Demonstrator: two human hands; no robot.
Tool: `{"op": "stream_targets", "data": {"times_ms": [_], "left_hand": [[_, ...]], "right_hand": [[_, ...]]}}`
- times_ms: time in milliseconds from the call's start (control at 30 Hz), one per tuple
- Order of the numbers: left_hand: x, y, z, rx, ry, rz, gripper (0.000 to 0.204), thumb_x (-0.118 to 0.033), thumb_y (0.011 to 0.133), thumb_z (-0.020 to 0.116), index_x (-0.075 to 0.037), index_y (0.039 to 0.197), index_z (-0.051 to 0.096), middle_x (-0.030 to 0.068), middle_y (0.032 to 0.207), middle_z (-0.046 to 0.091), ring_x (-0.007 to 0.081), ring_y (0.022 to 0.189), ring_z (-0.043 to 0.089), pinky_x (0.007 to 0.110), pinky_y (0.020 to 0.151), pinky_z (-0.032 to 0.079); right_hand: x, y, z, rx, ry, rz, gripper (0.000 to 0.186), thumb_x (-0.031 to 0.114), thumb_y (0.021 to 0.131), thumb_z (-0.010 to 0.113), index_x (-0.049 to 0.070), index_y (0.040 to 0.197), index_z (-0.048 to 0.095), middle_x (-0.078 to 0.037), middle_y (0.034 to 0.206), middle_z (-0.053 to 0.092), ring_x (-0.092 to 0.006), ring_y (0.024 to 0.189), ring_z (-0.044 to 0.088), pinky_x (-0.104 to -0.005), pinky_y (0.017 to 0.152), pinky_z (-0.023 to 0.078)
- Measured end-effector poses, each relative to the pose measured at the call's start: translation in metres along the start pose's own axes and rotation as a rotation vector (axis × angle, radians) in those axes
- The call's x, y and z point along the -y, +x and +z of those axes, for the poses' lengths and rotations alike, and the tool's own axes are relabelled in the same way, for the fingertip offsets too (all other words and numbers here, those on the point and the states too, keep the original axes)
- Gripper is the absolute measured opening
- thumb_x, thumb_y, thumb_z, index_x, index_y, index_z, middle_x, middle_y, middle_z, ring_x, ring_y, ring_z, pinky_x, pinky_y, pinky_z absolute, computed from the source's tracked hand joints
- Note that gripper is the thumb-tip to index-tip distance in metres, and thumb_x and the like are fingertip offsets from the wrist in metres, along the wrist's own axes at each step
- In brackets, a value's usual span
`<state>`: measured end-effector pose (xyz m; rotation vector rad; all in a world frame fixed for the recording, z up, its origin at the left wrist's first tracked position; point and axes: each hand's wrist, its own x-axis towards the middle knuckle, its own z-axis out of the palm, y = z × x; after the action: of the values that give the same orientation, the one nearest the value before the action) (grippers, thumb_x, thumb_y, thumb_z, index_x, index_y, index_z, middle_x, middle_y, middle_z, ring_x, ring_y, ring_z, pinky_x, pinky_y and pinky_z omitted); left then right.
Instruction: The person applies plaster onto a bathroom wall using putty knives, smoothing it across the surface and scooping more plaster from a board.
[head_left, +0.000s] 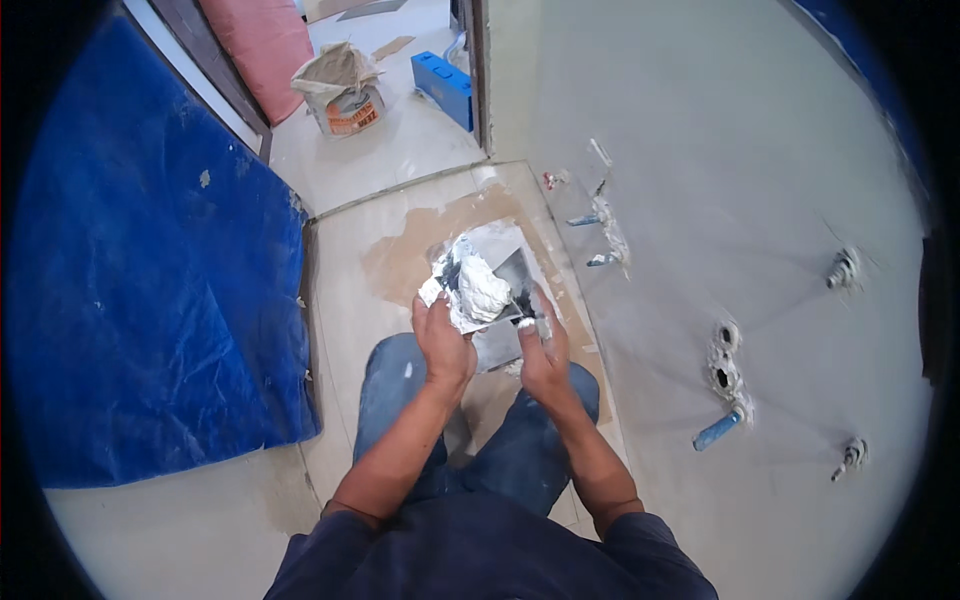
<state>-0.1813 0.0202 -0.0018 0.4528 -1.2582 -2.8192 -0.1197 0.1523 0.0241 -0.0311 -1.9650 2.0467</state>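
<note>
My left hand (445, 343) is closed on the near left edge of a flat, white-smeared plate. A thick mound of white plaster (483, 293) sits on it. My right hand (545, 362) is closed round the dark handle of a putty knife (514, 270), whose wide grey metal blade lies beside the mound on its right. The exact edges of the plate are hard to make out under the plaster. Below both hands a pale, plaster-smeared sheet (502, 348) shows between my knees.
Brown cardboard (400, 240) covers part of the tiled floor. To the right, the grey wall (650, 330) has pipe openings and a blue pipe stub (718, 430). A blue-covered panel (160, 290) stands left. Beyond the doorway are an open bag (340, 95) and a blue case (443, 88).
</note>
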Motion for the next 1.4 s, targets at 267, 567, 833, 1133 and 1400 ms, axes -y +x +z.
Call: {"op": "stream_targets", "data": {"times_ms": [267,567,833,1133,1400], "left_hand": [[-0.023,0.038,-0.027,0.073,-0.056,-0.057,0.032,-0.009,0.105,0.045,-0.001,0.135,0.055,0.0139,0.129,0.068,0.0268,0.118,0.07,0.042,0.103,0.057],[-0.054,0.053,-0.067,0.496,-0.032,-0.676,0.044,-0.013,0.101,0.048,0.002,0.142,0.055,0.017,0.135,0.068,0.028,0.123,0.068,0.04,0.11,0.052],[-0.027,0.033,-0.033,0.839,-0.043,-0.992,0.043,-0.019,0.108,0.048,0.004,0.143,0.056,0.0159,0.134,0.069,0.0262,0.121,0.069,0.039,0.105,0.055],[0.021,0.067,-0.041,0.965,0.215,-0.994,0.045,-0.02,0.11,0.042,0.0,0.149,0.052,0.0137,0.143,0.064,0.0262,0.13,0.063,0.041,0.116,0.047],[0.073,0.044,-0.058,1.105,0.15,-1.303,0.047,-0.022,0.108,0.046,-0.003,0.152,0.049,0.0122,0.143,0.064,0.0268,0.131,0.062,0.042,0.113,0.049]], "right_hand": [[-0.048,0.03,-0.033,0.11,-0.471,-0.046,0.035,0.013,0.108,0.056,0.0,0.14,0.061,-0.015,0.13,0.07,-0.0253,0.122,0.065,-0.0352,0.107,0.048],[0.004,0.02,-0.019,-0.23,0.237,0.278,0.042,0.028,0.111,0.058,-0.003,0.14,0.057,-0.005,0.12,0.071,-0.0138,0.112,0.066,-0.0319,0.098,0.052],[0.033,-0.063,-0.08,-0.132,0.267,0.51,0.041,0.024,0.107,0.066,0.001,0.14,0.061,-0.005,0.122,0.071,-0.0126,0.109,0.065,-0.0312,0.094,0.053],[0.065,-0.153,-0.08,-0.267,0.115,0.609,0.051,0.041,0.11,0.056,0.002,0.142,0.06,-0.016,0.129,0.07,-0.023,0.118,0.066,-0.0438,0.096,0.058],[0.09,-0.244,-0.077,-0.512,0.699,0.245,0.063,0.05,0.111,0.047,0.0,0.149,0.049,-0.019,0.138,0.065,-0.0325,0.117,0.071,-0.0545,0.087,0.063]]}}
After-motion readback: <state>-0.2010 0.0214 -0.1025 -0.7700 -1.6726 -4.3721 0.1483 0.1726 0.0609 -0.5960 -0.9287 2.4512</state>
